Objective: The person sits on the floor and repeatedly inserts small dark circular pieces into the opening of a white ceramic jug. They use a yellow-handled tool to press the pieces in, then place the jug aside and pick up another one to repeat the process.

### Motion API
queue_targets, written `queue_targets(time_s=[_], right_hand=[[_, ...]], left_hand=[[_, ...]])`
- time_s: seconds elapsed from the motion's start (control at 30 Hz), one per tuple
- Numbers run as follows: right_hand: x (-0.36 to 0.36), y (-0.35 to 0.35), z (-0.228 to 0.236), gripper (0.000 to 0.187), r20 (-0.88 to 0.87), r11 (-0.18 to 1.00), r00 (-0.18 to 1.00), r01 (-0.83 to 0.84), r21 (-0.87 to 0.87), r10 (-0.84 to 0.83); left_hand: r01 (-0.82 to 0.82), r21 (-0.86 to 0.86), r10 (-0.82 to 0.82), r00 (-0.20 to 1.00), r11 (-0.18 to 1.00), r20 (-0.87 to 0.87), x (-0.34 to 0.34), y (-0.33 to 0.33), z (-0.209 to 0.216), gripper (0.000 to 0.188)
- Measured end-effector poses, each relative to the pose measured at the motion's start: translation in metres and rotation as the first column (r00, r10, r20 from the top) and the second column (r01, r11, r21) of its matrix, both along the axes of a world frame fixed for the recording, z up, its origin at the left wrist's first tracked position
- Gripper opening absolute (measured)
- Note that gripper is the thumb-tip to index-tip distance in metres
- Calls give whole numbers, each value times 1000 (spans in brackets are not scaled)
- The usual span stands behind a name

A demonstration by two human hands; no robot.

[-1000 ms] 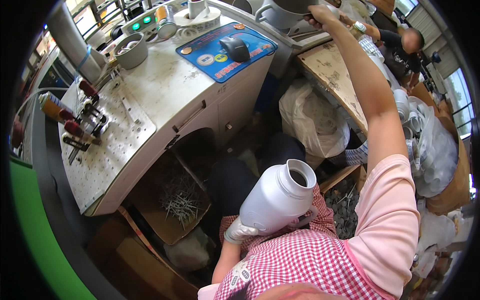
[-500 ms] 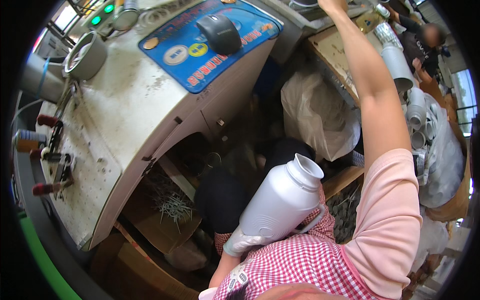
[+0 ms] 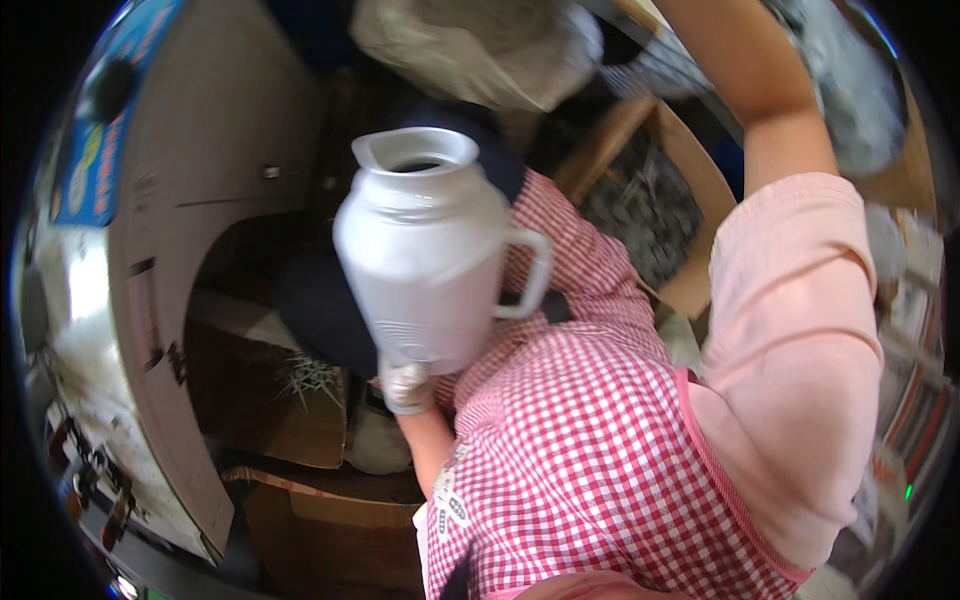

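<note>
Closest to me is my red-and-white checked apron (image 3: 570, 430), with a pink sleeve (image 3: 795, 330) on my right. My left hand (image 3: 408, 387), in a pale glove, has its fingers curled at the foot of a pale grey, spouted jug (image 3: 425, 265), grasping it low down; how far they reach underneath I can't tell. The jug stands nearly upright in front of my lap, its mouth uncovered, spout to the left, side handle (image 3: 538, 275) to the right and ungripped. My right forearm (image 3: 770, 70) runs off past the top edge, so whether that hand is clenched or released I can't say. I'd call this step steadying the jug with one hand while the other reaches away; any move of it calls for a firm hold at the base and a level mouth.

Beyond my right knee is a cardboard box (image 3: 705, 190) of small grey pieces (image 3: 645, 215); to the left, pale thin rods (image 3: 310, 378) lie in another carton (image 3: 285, 430). Farther off are a whitish plastic bag (image 3: 480, 45) and the bench (image 3: 85, 290) with its blue mat (image 3: 90, 180).
</note>
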State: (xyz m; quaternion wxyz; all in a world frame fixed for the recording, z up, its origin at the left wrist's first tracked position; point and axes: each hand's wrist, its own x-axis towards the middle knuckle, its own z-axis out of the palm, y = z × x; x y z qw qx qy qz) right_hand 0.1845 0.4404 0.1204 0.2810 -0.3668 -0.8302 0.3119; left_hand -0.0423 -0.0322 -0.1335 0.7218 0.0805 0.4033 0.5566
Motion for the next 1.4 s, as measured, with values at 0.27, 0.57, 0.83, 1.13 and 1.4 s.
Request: queue_targets(time_s=[0.27,0.57,0.83,1.13,1.4], right_hand=[[384,-390,-180,37,403,228,685,636,-737,-607],[408,-534,-332,95,642,-481,114,567,-669,-758],[357,-518,-362,116,416,-434,-174,87,-897,-893],[330,-415,-318,61,-2,28,-244,-101,-994,-970],[327,-424,-231,53,-13,203,308,594,-778,-951]], left_hand=[[-108,73,106,994,991,35,-32,-26,-35,97],[-7,268,-6,999,963,46,-66,-8,-55,82],[-32,303,28,999,953,18,-52,-8,-43,80],[-23,239,36,998,971,-47,-59,-10,-41,86],[-62,210,55,998,976,37,-56,-7,-38,83]])
